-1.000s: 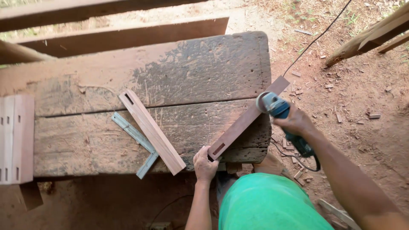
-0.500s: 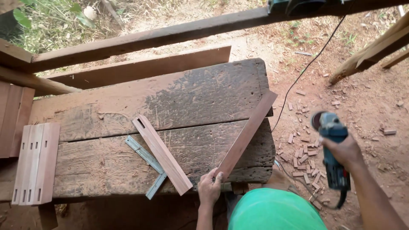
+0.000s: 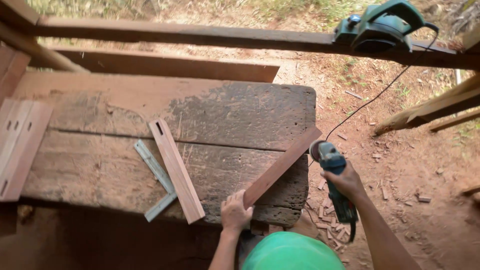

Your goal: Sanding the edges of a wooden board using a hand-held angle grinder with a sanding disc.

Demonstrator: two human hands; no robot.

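Note:
My left hand (image 3: pixel 235 212) grips the near end of a long reddish wooden slat (image 3: pixel 282 166) that lies diagonally across the right side of a worn wooden workbench (image 3: pixel 225 115). The slat's far end sticks out past the bench's right edge. My right hand (image 3: pixel 345 181) holds a blue-green angle grinder (image 3: pixel 332 172), its disc close to the slat's far end. A black cord runs from the grinder across the dirt.
A second slat with a slot (image 3: pixel 176 169) and a metal try square (image 3: pixel 156 180) lie mid-bench. Several slotted boards (image 3: pixel 20 142) sit at the left. A green electric planer (image 3: pixel 380 26) rests on a beam at the back. Wood chips litter the ground at right.
The grinder swung out to the right away from the slat, then came back toward its far end. My left hand kept hold of the slat. The view tilted up.

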